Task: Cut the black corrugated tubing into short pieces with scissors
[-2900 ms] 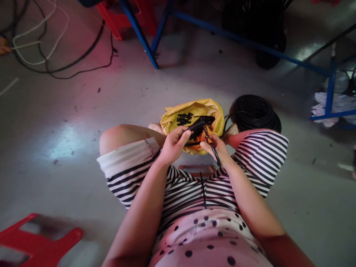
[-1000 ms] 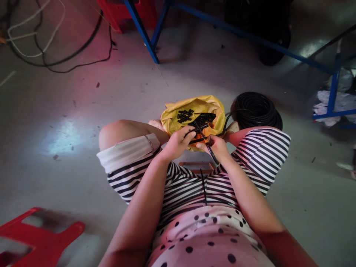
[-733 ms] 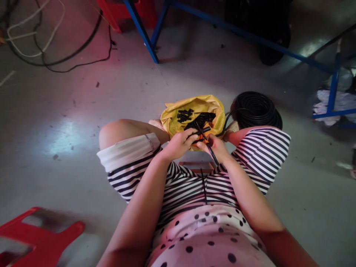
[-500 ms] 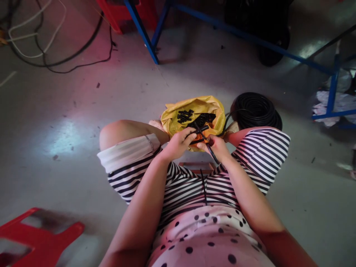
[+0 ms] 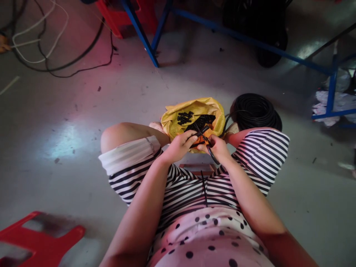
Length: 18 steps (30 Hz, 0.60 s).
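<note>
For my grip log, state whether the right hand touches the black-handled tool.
Touching: the head view shows the right hand wrapped around the black-handled tool.

We are counting two hands: one left hand and one right hand. We are also finding one scissor-like tool, one ribbed black tube, one yellow bag and one black coil. We are seeing many short black pieces, overlapping too closely for an exact number. Elsewhere, we are noting two red stools, one pair of striped shorts and one dotted top.
</note>
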Each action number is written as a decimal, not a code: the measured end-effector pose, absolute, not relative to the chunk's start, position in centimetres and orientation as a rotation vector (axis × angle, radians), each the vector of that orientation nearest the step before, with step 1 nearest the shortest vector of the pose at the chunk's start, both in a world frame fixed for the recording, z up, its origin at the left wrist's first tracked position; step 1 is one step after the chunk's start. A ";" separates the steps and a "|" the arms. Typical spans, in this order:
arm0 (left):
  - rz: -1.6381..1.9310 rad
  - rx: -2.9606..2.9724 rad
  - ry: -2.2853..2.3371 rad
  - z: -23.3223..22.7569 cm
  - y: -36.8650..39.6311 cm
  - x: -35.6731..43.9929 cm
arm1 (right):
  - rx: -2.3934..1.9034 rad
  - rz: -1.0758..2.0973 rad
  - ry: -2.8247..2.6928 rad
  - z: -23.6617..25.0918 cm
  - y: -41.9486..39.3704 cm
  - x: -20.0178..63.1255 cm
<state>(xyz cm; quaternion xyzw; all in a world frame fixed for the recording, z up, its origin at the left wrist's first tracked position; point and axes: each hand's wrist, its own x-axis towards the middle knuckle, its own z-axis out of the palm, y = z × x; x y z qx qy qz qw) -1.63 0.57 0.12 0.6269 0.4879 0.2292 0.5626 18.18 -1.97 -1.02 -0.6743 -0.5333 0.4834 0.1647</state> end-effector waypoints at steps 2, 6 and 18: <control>0.570 1.453 1.149 0.0 0.6 -1.7 | -1.925 1.336 -1.535 -1.1 -1.9 18.2; 0.591 1.415 1.170 -0.5 0.5 -1.8 | -1.914 1.334 -1.569 -1.3 -1.7 18.3; 0.508 1.360 1.047 -0.3 0.5 -2.1 | -1.886 1.414 -1.623 -0.7 -1.8 18.6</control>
